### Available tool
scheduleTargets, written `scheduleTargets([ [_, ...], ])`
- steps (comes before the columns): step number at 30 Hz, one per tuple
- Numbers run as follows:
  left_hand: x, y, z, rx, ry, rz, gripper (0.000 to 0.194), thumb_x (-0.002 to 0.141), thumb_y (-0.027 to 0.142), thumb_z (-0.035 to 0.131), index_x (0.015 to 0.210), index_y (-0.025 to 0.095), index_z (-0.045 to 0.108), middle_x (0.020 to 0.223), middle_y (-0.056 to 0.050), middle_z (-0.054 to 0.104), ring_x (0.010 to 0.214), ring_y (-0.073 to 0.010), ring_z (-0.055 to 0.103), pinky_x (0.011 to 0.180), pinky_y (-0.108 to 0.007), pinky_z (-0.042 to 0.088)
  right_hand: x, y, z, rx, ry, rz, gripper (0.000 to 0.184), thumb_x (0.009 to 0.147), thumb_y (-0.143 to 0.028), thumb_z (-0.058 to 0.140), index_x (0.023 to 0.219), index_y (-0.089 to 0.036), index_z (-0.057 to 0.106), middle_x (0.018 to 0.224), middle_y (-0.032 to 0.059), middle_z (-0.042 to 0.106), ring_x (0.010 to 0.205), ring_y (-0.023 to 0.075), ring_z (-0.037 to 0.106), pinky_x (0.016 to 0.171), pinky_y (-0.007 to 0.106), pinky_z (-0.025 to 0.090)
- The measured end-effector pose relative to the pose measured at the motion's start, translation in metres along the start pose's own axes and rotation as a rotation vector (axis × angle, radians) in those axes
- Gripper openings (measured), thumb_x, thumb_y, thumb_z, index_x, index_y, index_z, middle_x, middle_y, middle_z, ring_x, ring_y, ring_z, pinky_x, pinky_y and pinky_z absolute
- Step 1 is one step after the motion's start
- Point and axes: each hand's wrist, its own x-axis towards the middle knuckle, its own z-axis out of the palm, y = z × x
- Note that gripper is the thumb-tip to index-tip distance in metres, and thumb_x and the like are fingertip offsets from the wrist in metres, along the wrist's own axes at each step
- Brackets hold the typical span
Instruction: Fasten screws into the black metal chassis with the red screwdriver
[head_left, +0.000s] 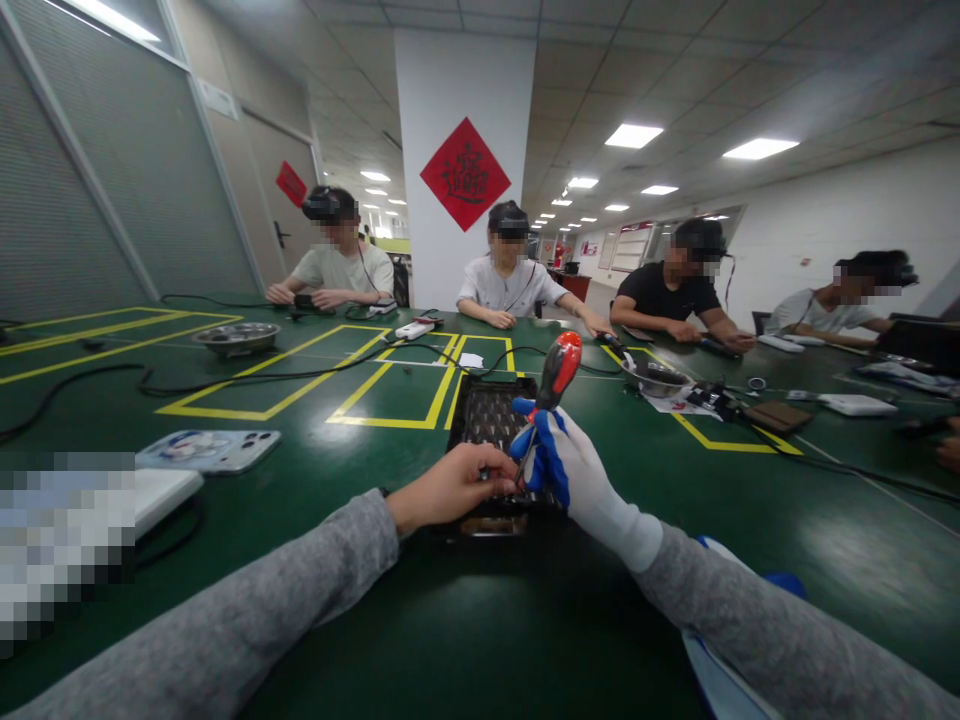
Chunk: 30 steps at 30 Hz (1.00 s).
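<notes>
Screwdriver (559, 372) with bulbous red-and-black handle, tilted, grasped in blue-and-white-gloved right hand (581, 468); handle uppermost, above black rectangular tray-like case (486, 405) on glossy green tabletop (525, 640). Bare left hand (454, 485) at case's near part, fingers curled close to screwdriver; cannot tell whether it pinches anything.

Refer to the red diamond sign (466, 174) on the white pillar (431, 245): marked in black with Chinese characters merged into one compound figure, resembling 招財進寶; treat the finer strokes as hard to resolve. Note also the small red sign (291, 184) at the door (262, 190), tilted and too small to read. Regard likewise as illegible the wall boards (634, 246) on the far right wall.
</notes>
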Motion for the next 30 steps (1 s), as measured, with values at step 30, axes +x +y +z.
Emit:
scheduleTargets([
  [30,0.0005,-0.0023,0.0006,-0.009,0.029,-0.009,0.018,0.08,0.03,0.059,0.083,0.013,0.06,0.079,-0.001,0.061,0.073,-0.0123,0.054,0.07,-0.023,0.043,-0.0018,0.0016,-0.0007,0.021,-0.024,-0.082,0.039,0.087,-0.044,0.047,0.117,-0.02,0.049,0.074,0.0001,0.062,0.046,0.0079,0.053,0.041,0.019,0.042],
])
